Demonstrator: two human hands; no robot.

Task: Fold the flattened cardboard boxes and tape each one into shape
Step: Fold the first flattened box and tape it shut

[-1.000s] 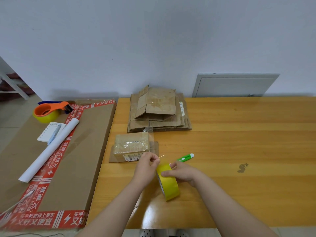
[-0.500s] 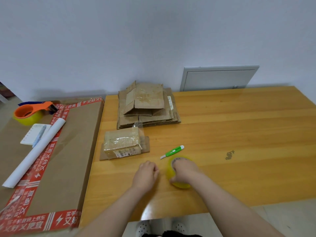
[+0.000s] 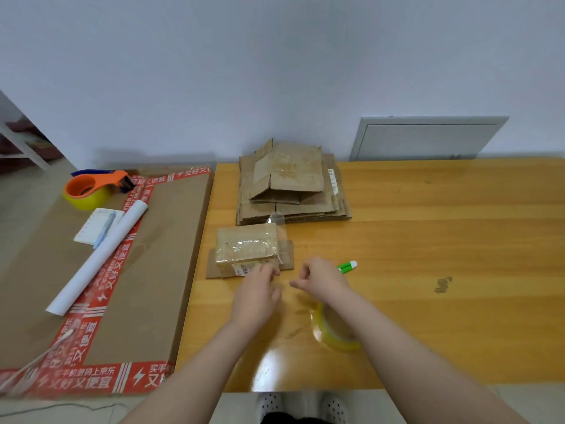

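The small taped box [image 3: 246, 250] is seen near the desk's [image 3: 428, 228] left edge, in front of the stack of flattened boxes [image 3: 293, 191] set at the back edge. Its near right corner is touched by the left hand [image 3: 260, 296], fingers fairly straight though blurred. The right hand [image 3: 324, 278] is held just beside, fingers curled; whether anything is pinched cannot be told. The yellow tape roll [image 3: 324, 335] is laid by the front edge, partly under the right forearm

Even, bright light; glare on the table [image 3: 428, 316] front; left hand [image 3: 258, 296] motion-blurred; edges bowed
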